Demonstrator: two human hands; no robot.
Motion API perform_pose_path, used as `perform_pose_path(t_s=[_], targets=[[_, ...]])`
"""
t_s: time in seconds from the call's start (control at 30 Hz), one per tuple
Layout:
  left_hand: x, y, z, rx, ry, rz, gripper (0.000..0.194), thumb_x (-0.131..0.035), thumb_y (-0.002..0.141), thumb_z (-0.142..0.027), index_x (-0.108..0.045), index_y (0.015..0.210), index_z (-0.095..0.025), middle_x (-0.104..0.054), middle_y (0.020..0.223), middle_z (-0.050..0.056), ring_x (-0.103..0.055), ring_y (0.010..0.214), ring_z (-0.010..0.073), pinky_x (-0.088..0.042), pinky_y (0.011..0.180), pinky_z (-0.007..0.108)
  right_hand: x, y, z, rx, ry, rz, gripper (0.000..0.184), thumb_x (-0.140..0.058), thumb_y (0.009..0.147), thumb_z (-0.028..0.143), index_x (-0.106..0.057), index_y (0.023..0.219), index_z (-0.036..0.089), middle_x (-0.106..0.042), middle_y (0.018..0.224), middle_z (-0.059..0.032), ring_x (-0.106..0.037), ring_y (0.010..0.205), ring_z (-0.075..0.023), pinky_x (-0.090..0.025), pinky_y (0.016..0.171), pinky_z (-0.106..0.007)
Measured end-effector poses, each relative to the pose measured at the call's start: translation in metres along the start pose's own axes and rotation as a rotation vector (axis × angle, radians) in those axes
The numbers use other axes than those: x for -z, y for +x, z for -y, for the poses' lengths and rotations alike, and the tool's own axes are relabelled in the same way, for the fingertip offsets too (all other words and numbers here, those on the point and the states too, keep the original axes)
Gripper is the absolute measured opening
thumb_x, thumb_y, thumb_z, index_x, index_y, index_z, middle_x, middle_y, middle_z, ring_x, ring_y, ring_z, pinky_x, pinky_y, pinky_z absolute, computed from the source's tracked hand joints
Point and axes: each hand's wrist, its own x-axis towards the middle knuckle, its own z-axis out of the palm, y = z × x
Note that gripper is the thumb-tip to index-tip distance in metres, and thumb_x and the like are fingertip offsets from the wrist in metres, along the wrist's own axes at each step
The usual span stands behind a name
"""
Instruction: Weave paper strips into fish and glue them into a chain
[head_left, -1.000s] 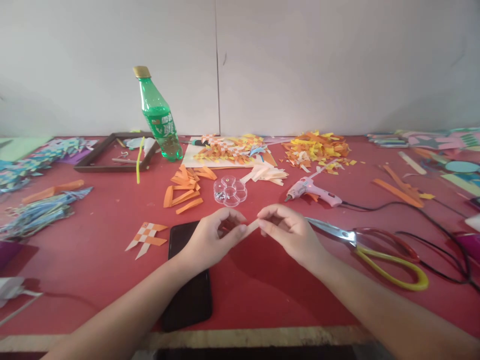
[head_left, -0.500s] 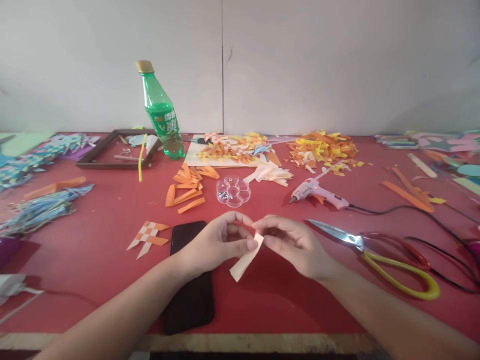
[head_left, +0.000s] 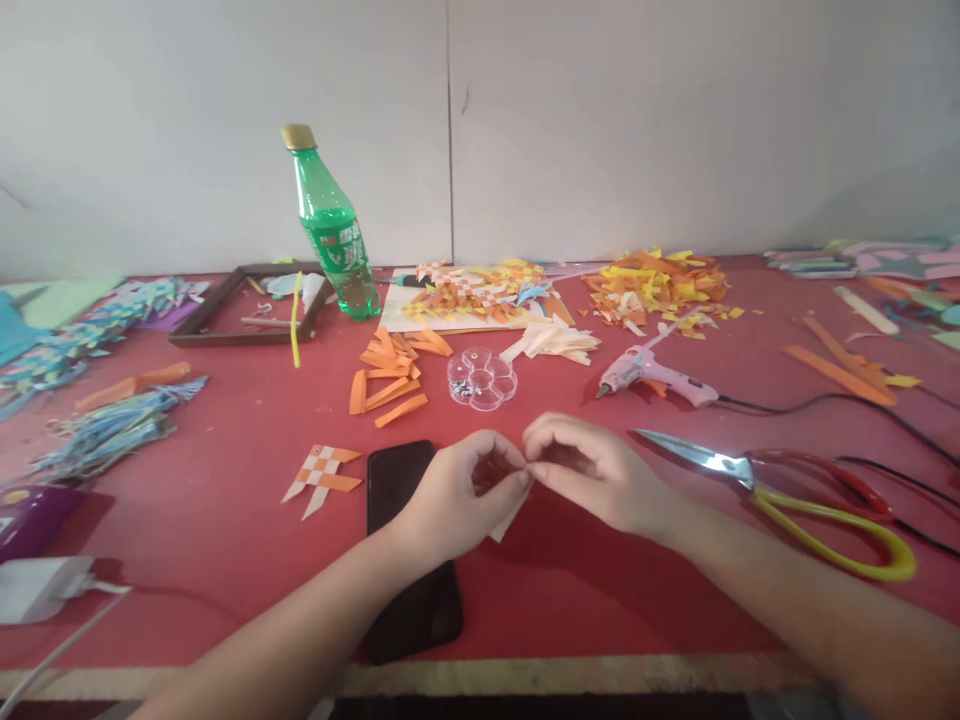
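Observation:
Between my two hands is a cream paper strip (head_left: 511,524), mostly hidden behind the fingers, its lower end poking out below. My left hand (head_left: 469,495) pinches it between thumb and fingers. My right hand (head_left: 589,470) is closed too, thumb and fingertips meeting at the strip's upper end, touching the left fingertips. Under my left forearm lies a black phone (head_left: 401,470). Left of the phone rests a woven orange-and-white paper fish (head_left: 322,470). Just beyond my hands sits a clear flower-shaped case (head_left: 484,378) with small dark-and-white bits in one compartment.
Scissors (head_left: 720,465) and a pink glue gun (head_left: 660,375) with its cord lie at right. Folded orange strips (head_left: 386,365), cream strips (head_left: 555,340) and a yellow-orange paper pile (head_left: 660,285) are farther back. A green bottle (head_left: 337,235) stands beside a dark frame (head_left: 217,338).
My fingertips have come together over the cream strip, covering most of it. My right hand has curled more tightly. The whole view has shifted slightly, moving things to the right.

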Motion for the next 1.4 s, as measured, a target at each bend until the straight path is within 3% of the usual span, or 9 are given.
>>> perform_pose_path(t_s=[0.13,0.27,0.37,0.5,0.77,0.93,1.03,1.2,1.4], targets=[[-0.002,0.000,0.003,0.050,0.060,-0.026,0.020,-0.062,0.089,-0.036,-0.055,0.084,-0.018,-0.065,0.070,0.001,-0.052,0.049,0.0086,-0.042,0.048,0.022,0.002,0.043,0.017,0.172,-0.363,-0.210,0.012,-0.057,0.090,0.022,-0.059,0.102,0.020,-0.064,0.100,-0.0054,-0.060,0.084,-0.0160,-0.050,0.072,-0.029],[-0.004,0.000,0.004,0.015,0.134,0.047,0.018,-0.061,0.089,-0.036,-0.058,0.086,-0.018,-0.068,0.072,0.002,-0.057,0.056,0.0107,-0.045,0.053,0.022,-0.014,0.104,0.027,0.427,-0.774,0.189,0.012,-0.056,0.092,0.014,-0.066,0.098,0.016,-0.070,0.099,-0.0076,-0.060,0.098,-0.0217,-0.048,0.087,-0.036],[-0.005,0.000,0.005,-0.031,0.190,0.065,0.013,-0.062,0.088,-0.031,-0.061,0.087,-0.018,-0.068,0.073,0.002,-0.060,0.063,0.0122,-0.046,0.056,0.022,-0.037,0.141,0.024,0.471,-0.840,0.319,0.018,-0.061,0.089,0.016,-0.066,0.106,0.012,-0.068,0.112,-0.0132,-0.060,0.106,-0.0246,-0.047,0.092,-0.038],[-0.006,-0.001,0.005,-0.050,0.212,0.075,0.011,-0.061,0.088,-0.029,-0.062,0.087,-0.018,-0.067,0.072,0.001,-0.058,0.059,0.0111,-0.046,0.056,0.023,-0.058,0.166,0.018,0.528,-0.924,0.458,0.027,-0.062,0.088,0.020,-0.064,0.113,0.009,-0.068,0.114,-0.0159,-0.058,0.108,-0.0274,-0.044,0.093,-0.042],[-0.006,-0.001,0.002,0.010,0.153,0.099,0.014,-0.061,0.089,-0.031,-0.061,0.088,-0.017,-0.066,0.072,0.001,-0.056,0.054,0.0102,-0.045,0.054,0.024,-0.052,0.169,0.019,0.629,-1.013,0.579,0.035,-0.062,0.090,0.041,-0.066,0.106,0.009,-0.071,0.106,-0.0130,-0.058,0.101,-0.0269,-0.044,0.086,-0.039],[-0.006,0.000,0.005,0.008,0.146,0.101,0.013,-0.061,0.089,-0.031,-0.061,0.089,-0.018,-0.067,0.073,0.001,-0.055,0.053,0.0097,-0.046,0.056,0.024,-0.049,0.162,0.018,0.617,-1.070,0.631,0.017,-0.057,0.092,0.019,-0.066,0.102,0.009,-0.071,0.105,-0.0128,-0.062,0.095,-0.0239,-0.045,0.081,-0.036],[-0.006,0.000,0.006,0.015,0.138,0.096,0.013,-0.061,0.089,-0.031,-0.061,0.089,-0.018,-0.067,0.073,0.001,-0.057,0.055,0.0102,-0.046,0.056,0.023,-0.052,0.158,0.018,0.611,-1.092,0.639,0.017,-0.049,0.092,0.009,-0.066,0.097,0.009,-0.070,0.100,-0.0121,-0.063,0.091,-0.0229,-0.045,0.074,-0.034],[-0.005,0.000,0.004,0.017,0.120,0.095,0.014,-0.062,0.088,-0.032,-0.060,0.089,-0.018,-0.067,0.073,0.002,-0.062,0.062,0.0131,-0.046,0.056,0.023,-0.061,0.157,0.018,0.598,-1.106,0.584,0.025,-0.040,0.096,0.005,-0.064,0.098,0.009,-0.067,0.099,-0.0129,-0.061,0.092,-0.0238,-0.044,0.068,-0.033],[-0.004,0.000,0.001,0.014,0.129,0.104,0.015,-0.062,0.088,-0.032,-0.061,0.088,-0.017,-0.065,0.070,0.001,-0.056,0.053,0.0104,-0.046,0.054,0.024,-0.058,0.156,0.019,0.556,-1.073,0.534,0.024,-0.040,0.095,0.005,-0.063,0.100,0.010,-0.068,0.099,-0.0123,-0.061,0.094,-0.0249,-0.043,0.067,-0.033]])
